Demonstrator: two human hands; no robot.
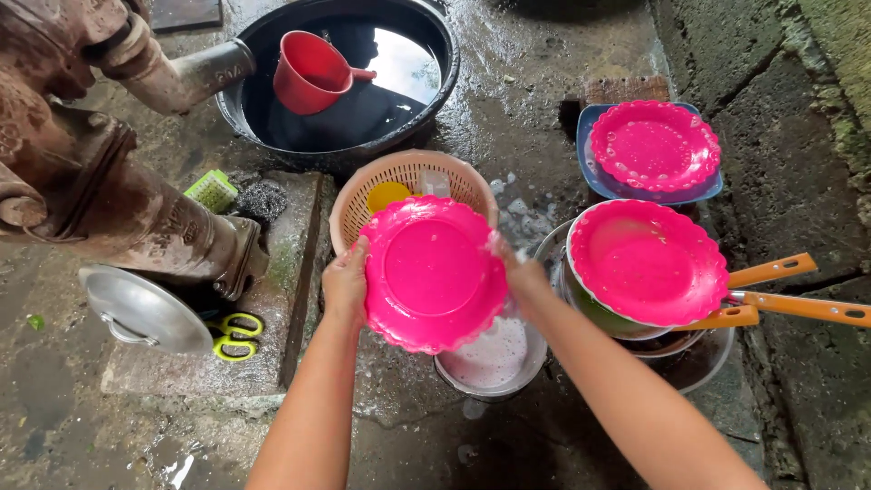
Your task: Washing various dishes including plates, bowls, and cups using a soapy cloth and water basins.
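Left hand (346, 283) and right hand (519, 272) both grip a pink scalloped plate (433, 272) by opposite rims, held tilted over a soapy metal bowl (494, 363) (suds inside). Behind it, a beige basket (363, 204). To the right, another pink plate (646, 263) on stacked pans with orange handles (771, 269). Wet concrete floor (526, 109).

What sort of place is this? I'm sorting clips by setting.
Most likely an outdoor dishwashing spot: a rusty hand pump on wet concrete, a black basin of water, and both hands holding a soapy pink plate.
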